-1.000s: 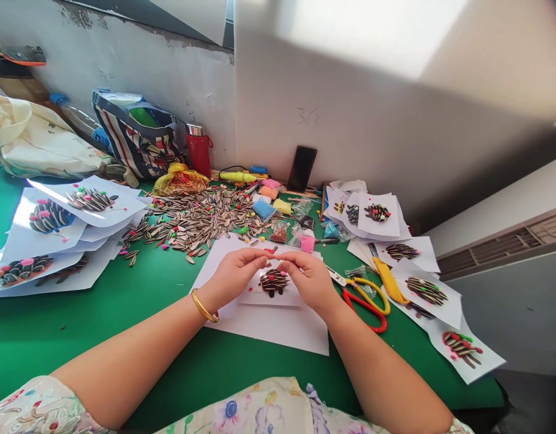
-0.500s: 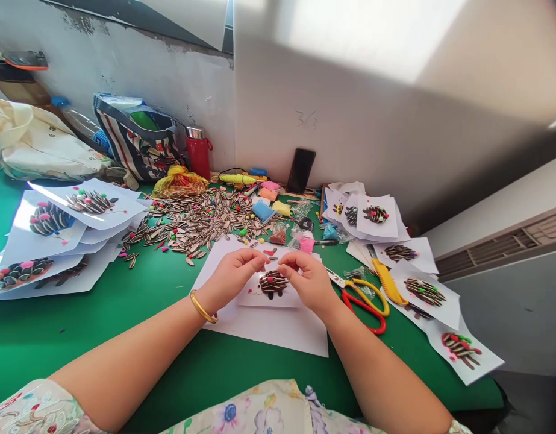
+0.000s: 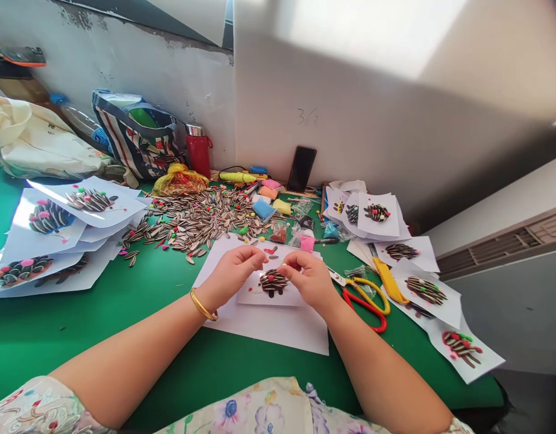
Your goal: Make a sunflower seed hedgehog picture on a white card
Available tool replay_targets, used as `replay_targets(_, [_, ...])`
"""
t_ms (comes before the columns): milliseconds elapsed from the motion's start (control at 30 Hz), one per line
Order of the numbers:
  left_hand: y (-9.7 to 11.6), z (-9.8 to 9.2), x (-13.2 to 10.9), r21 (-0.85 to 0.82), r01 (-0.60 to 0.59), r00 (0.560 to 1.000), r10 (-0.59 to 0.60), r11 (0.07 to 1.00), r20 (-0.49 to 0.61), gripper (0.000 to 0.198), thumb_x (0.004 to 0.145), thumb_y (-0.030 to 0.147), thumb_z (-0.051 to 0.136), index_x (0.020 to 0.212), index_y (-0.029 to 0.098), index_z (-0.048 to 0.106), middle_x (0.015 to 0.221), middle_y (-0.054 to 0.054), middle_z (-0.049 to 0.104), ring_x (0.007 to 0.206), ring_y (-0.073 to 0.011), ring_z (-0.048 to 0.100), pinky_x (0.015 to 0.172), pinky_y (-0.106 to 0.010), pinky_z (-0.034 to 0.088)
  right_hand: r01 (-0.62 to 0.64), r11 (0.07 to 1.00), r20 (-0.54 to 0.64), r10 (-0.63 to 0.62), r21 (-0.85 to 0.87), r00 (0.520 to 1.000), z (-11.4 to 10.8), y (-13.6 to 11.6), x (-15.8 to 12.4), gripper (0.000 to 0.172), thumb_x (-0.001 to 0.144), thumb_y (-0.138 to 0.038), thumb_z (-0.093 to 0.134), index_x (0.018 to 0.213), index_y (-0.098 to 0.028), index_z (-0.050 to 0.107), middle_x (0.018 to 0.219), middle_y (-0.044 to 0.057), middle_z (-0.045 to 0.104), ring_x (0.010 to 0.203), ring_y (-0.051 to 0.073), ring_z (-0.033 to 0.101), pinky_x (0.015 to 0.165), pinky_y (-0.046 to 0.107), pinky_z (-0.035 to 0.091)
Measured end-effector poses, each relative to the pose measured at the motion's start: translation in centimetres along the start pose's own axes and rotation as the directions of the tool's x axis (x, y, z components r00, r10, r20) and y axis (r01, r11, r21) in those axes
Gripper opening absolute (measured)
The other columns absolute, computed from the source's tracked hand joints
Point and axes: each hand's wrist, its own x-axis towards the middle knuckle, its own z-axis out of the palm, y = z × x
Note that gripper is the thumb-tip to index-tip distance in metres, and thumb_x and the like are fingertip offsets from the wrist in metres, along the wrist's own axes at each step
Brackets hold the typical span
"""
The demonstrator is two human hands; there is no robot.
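Both my hands hover close together over a small white card (image 3: 253, 296) bearing a hedgehog shape (image 3: 274, 282) made of sunflower seeds on dark clay, with a red dot and two dark feet. The card rests on a larger white sheet (image 3: 278, 331). My left hand (image 3: 237, 268), with a gold bangle on its wrist, has thumb and forefinger pinched together; what they hold, if anything, is too small to see. My right hand (image 3: 309, 278) pinches a tiny pale yellowish bit (image 3: 284, 264) at the fingertips. Loose seeds (image 3: 273, 257) and red bits lie just beyond the fingers.
A heap of sunflower seeds (image 3: 205, 214) spreads behind my hands, near coloured clay packets (image 3: 263, 210). Scissors (image 3: 365, 298) and a yellow utility knife (image 3: 390, 283) lie right. Finished cards flank both sides (image 3: 101, 205). A phone (image 3: 302, 170) leans on the wall by a red flask (image 3: 198, 154).
My hands stay almost in place. The fingertips of the right hand have shifted slightly, and a tiny pale bit now shows between them.
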Motion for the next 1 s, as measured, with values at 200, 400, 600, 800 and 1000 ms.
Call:
replay_targets(200, [-0.27, 0.13, 0.20, -0.046, -0.017, 1.000, 0.017, 0.999, 0.000, 0.027, 0.084, 0.043, 0.066, 0.095, 0.019, 0.074, 0.095, -0.006, 0.073, 0.090, -0.0206, 0.065, 0.085, -0.034, 0.052, 0.006, 1.000, -0.022, -0.006, -0.010, 1.000, -0.22, 0.12, 0.26, 0.019, 0.090, -0.030, 0.060, 0.102, -0.024, 0.073, 0.102, 0.005, 0.074, 0.092, 0.021, 0.066, 0.083, 0.035, 0.051])
replay_targets(400, [-0.04, 0.14, 0.17, -0.047, 0.024, 1.000, -0.024, 0.999, -0.011, 0.027, 0.087, 0.043, 0.062, 0.094, 0.019, 0.072, 0.085, -0.004, 0.070, 0.085, -0.0194, 0.063, 0.081, -0.034, 0.051, -0.047, 0.998, 0.025, 0.046, 0.030, 0.999, -0.20, 0.03, 0.38, 0.014, 0.085, -0.032, 0.064, 0.089, -0.021, 0.071, 0.084, 0.003, 0.072, 0.078, 0.019, 0.065, 0.072, 0.032, 0.051])
replay_targets(600, [0.06, 0.03, 0.16, -0.074, 0.000, 1.000, -0.001, 0.997, -0.011, 0.028, 0.082, 0.046, 0.067, 0.086, 0.018, 0.067, 0.084, -0.003, 0.067, 0.082, -0.0180, 0.061, 0.079, -0.032, 0.050, -0.055, 0.998, 0.005, 0.055, -0.005, 0.998, -0.14, 0.20, 0.43, 0.012, 0.081, -0.032, 0.069, 0.081, -0.021, 0.064, 0.075, -0.001, 0.064, 0.069, 0.015, 0.057, 0.063, 0.027, 0.046])
replay_targets(800, [-0.05, 0.11, 0.19, -0.044, 0.019, 1.000, -0.019, 0.999, -0.010, 0.031, 0.087, 0.047, 0.061, 0.091, 0.018, 0.070, 0.084, -0.004, 0.068, 0.086, -0.0201, 0.062, 0.084, -0.034, 0.048, 0.012, 1.000, 0.051, -0.012, 0.002, 0.999, -0.35, 0.60, 0.37, 0.027, 0.095, -0.041, 0.052, 0.092, -0.021, 0.071, 0.083, 0.004, 0.071, 0.084, 0.020, 0.065, 0.079, 0.034, 0.049])
replay_targets(1000, [-0.04, 0.08, 0.18, -0.074, 0.013, 1.000, -0.013, 0.997, -0.003, 0.030, 0.086, 0.046, 0.062, 0.092, 0.018, 0.069, 0.085, -0.004, 0.068, 0.087, -0.0202, 0.062, 0.084, -0.034, 0.049, -0.124, 0.974, 0.057, 0.115, 0.192, 0.992, 0.06, 0.89, 0.39, 0.028, 0.094, -0.039, 0.052, 0.109, -0.024, 0.071, 0.096, 0.005, 0.073, 0.091, 0.020, 0.069, 0.085, 0.037, 0.053])
